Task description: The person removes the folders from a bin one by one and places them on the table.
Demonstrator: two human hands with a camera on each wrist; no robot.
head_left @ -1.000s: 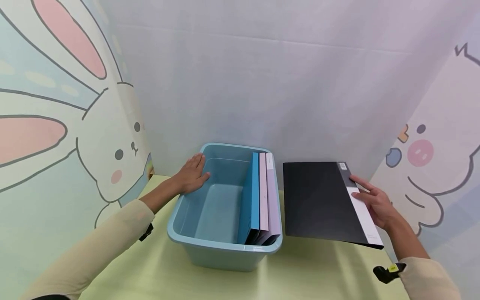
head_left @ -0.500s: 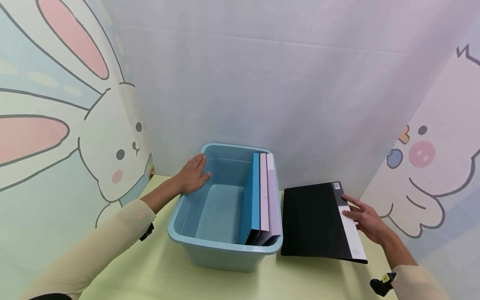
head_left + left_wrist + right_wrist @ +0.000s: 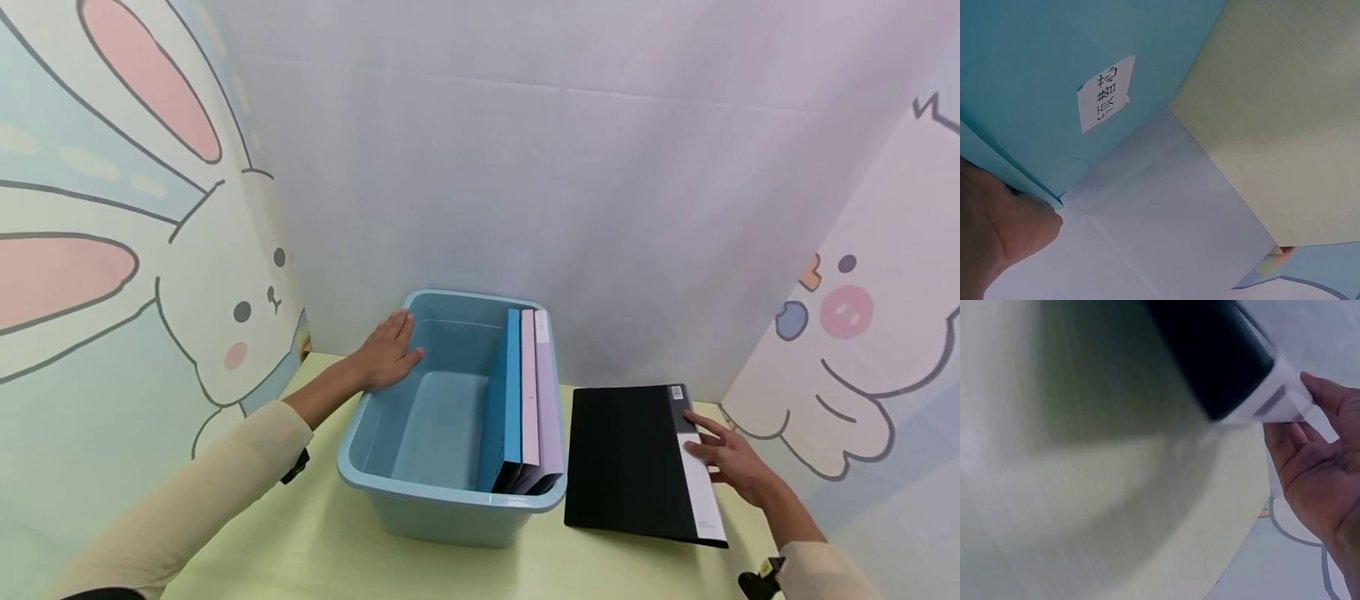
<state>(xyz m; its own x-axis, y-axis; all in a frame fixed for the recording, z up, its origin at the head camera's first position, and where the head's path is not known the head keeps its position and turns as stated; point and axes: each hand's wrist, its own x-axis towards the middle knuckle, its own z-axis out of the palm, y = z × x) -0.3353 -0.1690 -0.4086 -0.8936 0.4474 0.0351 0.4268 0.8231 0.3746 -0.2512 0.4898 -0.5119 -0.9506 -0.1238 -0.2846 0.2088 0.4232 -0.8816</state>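
One cartoon rabbit (image 3: 213, 333) covered the left wall. Beside it a single left hand (image 3: 386, 354) lay on the left rim of one blue basin (image 3: 450, 527), its grip slack and its fingers straight; in the left wrist view this hand was cut off, and one handwritten white label (image 3: 1107, 94) showed on the basin's outside. Three folders stood on edge in the basin along its right wall, spines up, long axes running near to far: one blue folder (image 3: 498, 417), one pink folder (image 3: 529, 383), then one lilac folder (image 3: 549, 408). Their lower edges were hidden, and the pink one was mostly covered by its neighbours. Right of the basin, one black folder (image 3: 630, 462) lay nearly flat over the desk (image 3: 262, 537), its long axis also near to far, its spine with the white strip facing right. The spine's near end was raised in the right wrist view, blurred; whether the left edge touched the desk could not be told. One right hand (image 3: 731, 458) had its grip clamped on that spine, some fingers hidden underneath.
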